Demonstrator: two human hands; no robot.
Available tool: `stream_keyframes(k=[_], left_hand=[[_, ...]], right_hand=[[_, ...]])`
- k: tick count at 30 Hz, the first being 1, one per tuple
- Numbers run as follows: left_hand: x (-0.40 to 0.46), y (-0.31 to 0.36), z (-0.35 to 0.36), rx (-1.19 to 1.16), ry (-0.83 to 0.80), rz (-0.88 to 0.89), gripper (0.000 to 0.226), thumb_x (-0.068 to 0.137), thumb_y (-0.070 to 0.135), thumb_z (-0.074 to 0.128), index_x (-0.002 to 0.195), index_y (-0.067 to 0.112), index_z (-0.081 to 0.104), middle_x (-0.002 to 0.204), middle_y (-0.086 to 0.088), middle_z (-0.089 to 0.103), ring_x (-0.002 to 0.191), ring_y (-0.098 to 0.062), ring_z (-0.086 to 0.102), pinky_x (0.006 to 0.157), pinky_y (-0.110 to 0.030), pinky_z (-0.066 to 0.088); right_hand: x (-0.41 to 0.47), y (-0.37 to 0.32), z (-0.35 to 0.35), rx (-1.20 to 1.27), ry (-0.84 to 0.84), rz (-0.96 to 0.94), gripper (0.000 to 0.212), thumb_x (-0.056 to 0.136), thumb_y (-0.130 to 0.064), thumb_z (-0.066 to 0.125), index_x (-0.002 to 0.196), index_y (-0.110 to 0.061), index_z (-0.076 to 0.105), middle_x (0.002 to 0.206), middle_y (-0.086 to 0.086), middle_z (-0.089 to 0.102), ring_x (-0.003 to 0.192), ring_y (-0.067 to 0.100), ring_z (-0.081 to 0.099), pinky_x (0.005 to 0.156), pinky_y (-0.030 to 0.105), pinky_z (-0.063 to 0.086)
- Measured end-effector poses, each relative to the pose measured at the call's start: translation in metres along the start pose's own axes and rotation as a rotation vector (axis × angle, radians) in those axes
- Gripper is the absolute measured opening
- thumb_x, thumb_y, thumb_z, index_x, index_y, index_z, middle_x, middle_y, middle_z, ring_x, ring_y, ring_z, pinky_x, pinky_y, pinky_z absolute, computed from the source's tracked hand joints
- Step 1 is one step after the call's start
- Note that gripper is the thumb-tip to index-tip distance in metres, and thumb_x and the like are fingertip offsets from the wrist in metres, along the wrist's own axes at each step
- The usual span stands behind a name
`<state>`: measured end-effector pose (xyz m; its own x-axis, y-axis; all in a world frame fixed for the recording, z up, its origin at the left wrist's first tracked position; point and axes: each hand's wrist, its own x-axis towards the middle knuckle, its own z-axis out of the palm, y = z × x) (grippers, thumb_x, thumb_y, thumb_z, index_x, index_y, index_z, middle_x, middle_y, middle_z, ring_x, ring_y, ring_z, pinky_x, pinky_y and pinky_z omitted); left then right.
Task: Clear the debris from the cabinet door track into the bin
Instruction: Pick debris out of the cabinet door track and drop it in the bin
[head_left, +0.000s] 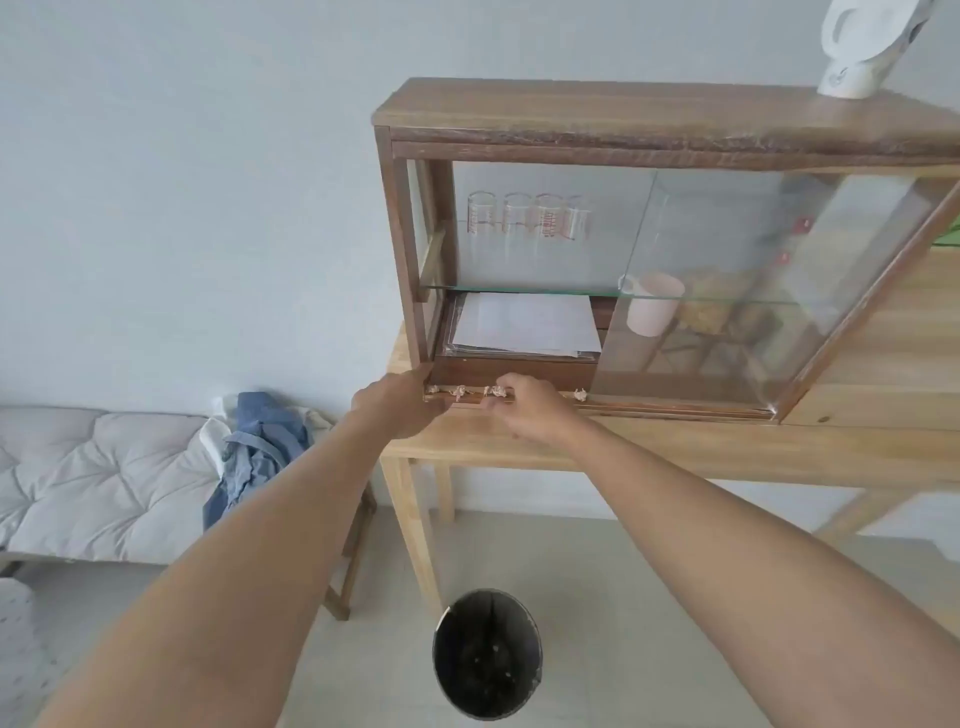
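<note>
A wooden cabinet (400, 249) with sliding glass doors stands on a light wood table. Its bottom door track (675, 410) holds several small crumpled beige debris pieces (459, 390), with one more (580, 395) near the glass door edge. My left hand (400, 405) rests on the cabinet's lower left corner, fingers curled over the track end. My right hand (530, 408) pinches a debris piece (498, 391) in the track. A black round bin (487, 654) stands on the floor below the table edge, between my forearms.
The table (675, 447) carries the cabinet. Inside are glasses, a white mug (652, 310) and papers (524, 322). A white kettle (862, 47) sits on top. A padded bench (93, 478) with blue clothes (260, 447) is at the left.
</note>
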<state>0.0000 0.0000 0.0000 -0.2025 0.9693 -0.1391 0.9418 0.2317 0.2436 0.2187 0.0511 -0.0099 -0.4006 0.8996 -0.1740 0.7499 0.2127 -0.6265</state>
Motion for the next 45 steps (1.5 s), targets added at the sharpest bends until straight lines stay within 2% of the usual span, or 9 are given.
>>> stream_keyframes(k=[3,5,9,15,23,31,36,39,45], left_hand=[[0.010,-0.001,0.010,0.051,-0.020,-0.030,0.074,0.094,0.072,0.051,0.159,0.041,0.033,0.145,-0.001,0.061,0.130,-0.031,0.057,0.087,-0.043,0.044],[0.014,-0.001,0.018,0.048,-0.034,-0.041,0.066,0.095,0.069,0.052,0.155,0.046,0.038,0.140,0.000,0.064,0.126,-0.030,0.060,0.084,-0.042,0.043],[0.024,0.002,0.023,0.055,-0.021,-0.043,0.047,0.099,0.060,0.049,0.145,0.048,0.053,0.126,0.000,0.070,0.113,-0.030,0.065,0.080,-0.039,0.049],[0.029,0.002,0.033,0.027,0.122,-0.090,0.034,0.103,0.040,0.052,0.132,0.048,0.068,0.113,-0.004,0.072,0.101,-0.033,0.067,0.073,-0.036,0.048],[0.029,-0.004,0.037,0.042,0.253,-0.070,0.030,0.107,0.037,0.054,0.126,0.045,0.074,0.112,-0.005,0.076,0.098,-0.035,0.069,0.067,-0.034,0.044],[0.008,-0.006,0.041,-0.067,0.282,-0.079,0.027,0.106,0.040,0.055,0.121,0.043,0.077,0.097,-0.006,0.076,0.088,-0.034,0.067,0.069,-0.038,0.056],[-0.011,-0.005,0.036,-0.113,0.279,-0.069,0.025,0.106,0.040,0.057,0.119,0.043,0.078,0.103,-0.004,0.077,0.089,-0.032,0.069,0.073,-0.043,0.061],[-0.024,-0.003,0.035,-0.119,0.267,-0.061,0.025,0.105,0.040,0.056,0.114,0.045,0.078,0.100,-0.002,0.077,0.087,-0.030,0.069,0.071,-0.040,0.060],[-0.058,0.000,0.041,-0.133,0.220,-0.048,0.025,0.105,0.038,0.055,0.112,0.045,0.078,0.102,0.002,0.076,0.089,-0.028,0.067,0.071,-0.039,0.060]], right_hand=[[0.013,-0.006,0.015,0.075,0.024,-0.003,0.060,0.100,-0.050,0.065,0.154,-0.023,0.057,0.064,-0.008,0.072,0.068,0.010,0.069,0.077,0.033,0.052],[0.020,-0.010,0.026,0.108,0.039,-0.002,0.057,0.101,-0.045,0.066,0.154,-0.025,0.058,0.058,-0.007,0.071,0.064,0.005,0.066,0.073,0.031,0.051],[0.031,-0.013,0.038,0.126,0.037,0.022,0.054,0.102,-0.037,0.065,0.154,-0.024,0.060,0.060,-0.006,0.073,0.081,0.016,0.075,0.090,0.035,0.060],[0.037,-0.014,0.047,0.183,0.101,0.078,0.041,0.104,-0.043,0.062,0.142,-0.029,0.071,0.061,-0.002,0.077,0.083,0.014,0.078,0.091,0.036,0.061],[0.041,-0.020,0.048,0.200,0.211,0.148,0.018,0.101,-0.037,0.066,0.103,-0.036,0.085,0.052,-0.007,0.071,0.055,-0.001,0.068,0.064,0.026,0.049],[0.031,-0.016,0.043,0.271,0.224,0.183,0.017,0.101,-0.032,0.068,0.089,-0.036,0.079,0.052,-0.006,0.071,0.063,0.010,0.075,0.076,0.028,0.060],[0.014,-0.014,0.039,0.267,0.247,0.206,0.026,0.098,-0.030,0.067,0.075,-0.035,0.076,0.045,-0.010,0.066,0.053,0.005,0.067,0.066,0.028,0.054],[-0.002,-0.013,0.038,0.273,0.238,0.209,0.024,0.098,-0.027,0.066,0.077,-0.033,0.078,0.046,-0.012,0.065,0.040,-0.003,0.059,0.063,0.027,0.049],[-0.043,-0.008,0.038,0.310,0.245,0.218,0.015,0.097,-0.027,0.070,0.090,-0.029,0.082,0.043,-0.010,0.064,0.055,0.013,0.064,0.075,0.033,0.060]])
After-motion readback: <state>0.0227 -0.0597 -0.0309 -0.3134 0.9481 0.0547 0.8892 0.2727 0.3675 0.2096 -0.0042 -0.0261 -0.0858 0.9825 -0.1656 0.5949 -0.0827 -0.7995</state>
